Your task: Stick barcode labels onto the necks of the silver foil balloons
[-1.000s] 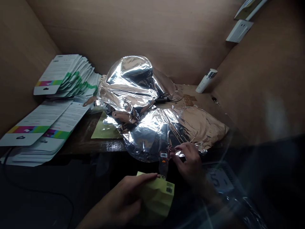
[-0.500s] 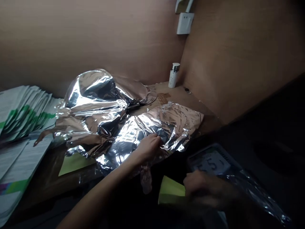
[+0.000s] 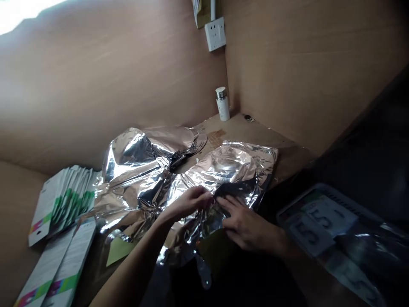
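A shiny silver foil balloon [image 3: 230, 164], flat and crumpled, lies across the table edge. Over its lower part, my left hand [image 3: 193, 202] pinches the foil, thumb and fingertips drawn together. My right hand [image 3: 246, 224] meets it from the right, its foremost fingers touching the foil beside the left fingertips. A dim yellow-green paper [image 3: 214, 249] sticks out from under the lower fingers of that hand, partly in shadow. The balloon's clear tail [image 3: 203, 270] hangs below the edge. More silver foil [image 3: 128, 157] is spread out on the left.
Stacked white packets with green bands [image 3: 75, 192] and longer flat ones [image 3: 68, 256] occupy the left. A yellow note [image 3: 119, 249] lies near the front edge. At the back corner stands a white bottle [image 3: 223, 106]. Clear packages printed with "5" [image 3: 319, 221] are at lower right.
My right hand has come up and left from beside the packages to the foil, bringing the yellow paper along. My left hand stays on the balloon. The view has shifted.
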Action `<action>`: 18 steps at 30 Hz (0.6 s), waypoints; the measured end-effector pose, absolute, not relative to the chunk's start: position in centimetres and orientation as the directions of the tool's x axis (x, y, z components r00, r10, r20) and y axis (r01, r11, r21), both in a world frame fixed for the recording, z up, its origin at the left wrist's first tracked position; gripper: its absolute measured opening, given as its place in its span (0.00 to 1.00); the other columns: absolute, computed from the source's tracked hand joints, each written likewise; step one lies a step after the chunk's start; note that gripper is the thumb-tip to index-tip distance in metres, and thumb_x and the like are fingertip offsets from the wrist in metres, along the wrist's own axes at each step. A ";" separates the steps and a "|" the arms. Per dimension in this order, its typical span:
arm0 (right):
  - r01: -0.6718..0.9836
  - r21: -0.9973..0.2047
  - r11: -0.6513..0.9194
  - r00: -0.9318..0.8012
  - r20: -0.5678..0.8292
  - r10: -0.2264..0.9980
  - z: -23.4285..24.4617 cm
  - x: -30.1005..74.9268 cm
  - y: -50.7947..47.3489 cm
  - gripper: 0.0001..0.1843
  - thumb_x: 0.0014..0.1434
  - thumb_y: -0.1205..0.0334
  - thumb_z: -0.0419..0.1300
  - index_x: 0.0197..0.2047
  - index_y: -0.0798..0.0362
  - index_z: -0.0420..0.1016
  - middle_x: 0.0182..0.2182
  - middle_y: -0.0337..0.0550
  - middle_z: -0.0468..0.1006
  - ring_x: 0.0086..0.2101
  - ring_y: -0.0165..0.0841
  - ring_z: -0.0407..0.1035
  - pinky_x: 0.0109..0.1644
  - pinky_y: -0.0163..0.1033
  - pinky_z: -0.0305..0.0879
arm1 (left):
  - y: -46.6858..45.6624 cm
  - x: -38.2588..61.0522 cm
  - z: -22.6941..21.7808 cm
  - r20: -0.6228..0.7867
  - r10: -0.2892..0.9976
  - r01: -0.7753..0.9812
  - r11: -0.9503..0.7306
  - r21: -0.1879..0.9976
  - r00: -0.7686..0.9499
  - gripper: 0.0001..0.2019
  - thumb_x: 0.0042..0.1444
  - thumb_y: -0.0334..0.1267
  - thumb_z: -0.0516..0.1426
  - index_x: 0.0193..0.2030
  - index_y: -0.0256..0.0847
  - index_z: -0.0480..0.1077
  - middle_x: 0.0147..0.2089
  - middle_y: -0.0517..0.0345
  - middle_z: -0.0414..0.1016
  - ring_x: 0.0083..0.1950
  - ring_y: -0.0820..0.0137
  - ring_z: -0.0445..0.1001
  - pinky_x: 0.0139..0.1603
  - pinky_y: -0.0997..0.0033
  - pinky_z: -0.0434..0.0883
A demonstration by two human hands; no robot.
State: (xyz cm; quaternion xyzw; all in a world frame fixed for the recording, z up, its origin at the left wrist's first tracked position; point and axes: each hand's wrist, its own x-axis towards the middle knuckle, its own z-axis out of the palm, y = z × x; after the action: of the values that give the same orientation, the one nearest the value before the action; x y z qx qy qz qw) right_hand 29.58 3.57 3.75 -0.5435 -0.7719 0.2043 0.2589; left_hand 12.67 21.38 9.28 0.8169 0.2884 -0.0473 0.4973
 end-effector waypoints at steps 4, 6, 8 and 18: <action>0.778 -0.531 0.335 -0.281 0.184 0.942 3.9 29.3 4.0 0.09 0.64 0.62 0.61 0.42 0.56 0.82 0.71 0.59 0.58 0.70 0.57 0.51 0.72 0.71 0.40 | 19.7 14.2 11.0 -0.203 0.461 0.483 -0.644 0.593 0.864 0.18 0.56 0.47 0.65 0.46 0.40 0.66 0.41 0.54 0.71 0.40 0.64 0.68 0.39 0.68 0.65; 0.780 -0.524 0.343 -0.270 0.214 0.939 4.2 29.5 3.8 0.09 0.64 0.63 0.61 0.43 0.54 0.82 0.69 0.57 0.62 0.69 0.53 0.53 0.73 0.69 0.37 | 19.3 15.2 11.6 -0.161 0.430 0.453 -0.760 0.466 0.888 0.09 0.56 0.39 0.64 0.39 0.41 0.68 0.37 0.55 0.70 0.39 0.64 0.66 0.41 0.66 0.62; 0.766 -0.537 0.354 -0.267 0.236 0.934 4.6 29.9 3.2 0.09 0.65 0.63 0.60 0.44 0.53 0.82 0.67 0.55 0.65 0.68 0.49 0.56 0.74 0.67 0.36 | 19.5 16.1 12.1 -0.193 0.411 0.453 -0.771 0.449 0.891 0.07 0.56 0.31 0.59 0.29 0.41 0.66 0.29 0.60 0.65 0.32 0.68 0.61 0.38 0.66 0.58; 0.709 -0.580 0.400 -0.273 0.297 0.915 5.6 31.2 0.5 0.08 0.65 0.64 0.61 0.33 0.54 0.78 0.71 0.48 0.61 0.69 0.46 0.54 0.75 0.58 0.41 | 22.5 17.0 11.0 -0.364 0.490 0.598 -0.502 0.625 0.792 0.25 0.49 0.50 0.67 0.20 0.41 0.57 0.21 0.68 0.53 0.24 0.76 0.52 0.26 0.73 0.49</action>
State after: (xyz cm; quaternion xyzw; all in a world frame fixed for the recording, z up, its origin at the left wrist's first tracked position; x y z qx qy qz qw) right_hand 31.20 0.47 5.64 -0.5208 -0.7797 0.1695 0.3035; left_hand 17.02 22.55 10.97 0.8638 0.3148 -0.0698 0.3871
